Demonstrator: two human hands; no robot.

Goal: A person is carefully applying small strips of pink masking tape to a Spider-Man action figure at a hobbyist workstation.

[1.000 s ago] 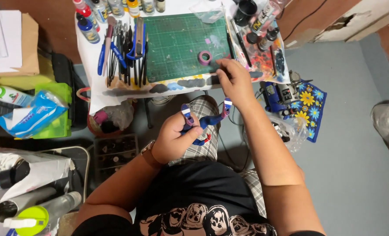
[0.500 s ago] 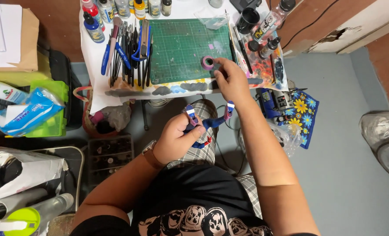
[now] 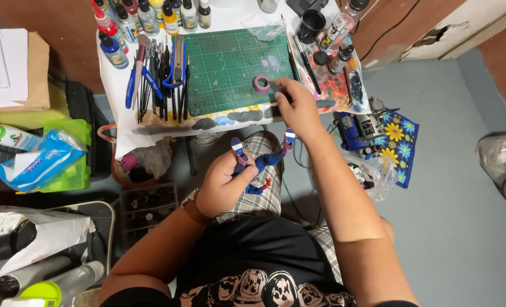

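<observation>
Purple tape roll (image 3: 261, 83) just left of my unclenched right hand (image 3: 295, 106) | left hand (image 3: 224, 185) grips blue plastic figure (image 3: 262, 162)

My left-hand fingers (image 3: 237, 170) gripped a glossy blue plastic figure (image 3: 260, 165). The green cutting mat (image 3: 224, 68) looked matt and rubbery; the purple tape roll (image 3: 261, 83) looked papery, beside paint-stained paper (image 3: 335, 85).

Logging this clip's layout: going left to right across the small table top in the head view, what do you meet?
Paint bottles → row of brushes and tools → green cutting mat → purple tape roll → right hand → paint-smeared palette sheet.
</observation>
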